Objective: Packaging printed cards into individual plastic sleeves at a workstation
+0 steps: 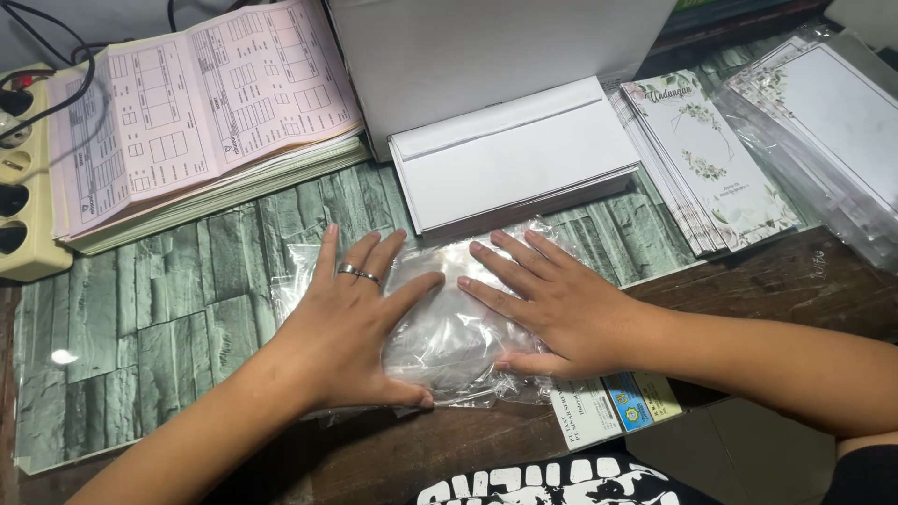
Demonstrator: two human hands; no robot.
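Observation:
A stack of clear plastic sleeves (pixel 449 341) lies flat on the desk in front of me. My left hand (pixel 351 313), with rings on two fingers, presses palm down on the left part of the stack, fingers spread. My right hand (pixel 547 304) lies flat on the right part, fingers pointing left and almost meeting the left hand's thumb. Neither hand grips anything.
A stack of white envelopes (pixel 514 154) sits just beyond the sleeves, before a white box (pixel 486 47). Floral printed cards (pixel 706 159) and bagged cards (pixel 832 122) lie right. A pink form book (pixel 196 112) and power strip (pixel 23 178) sit left. Small cards (pixel 613 407) lie near the front edge.

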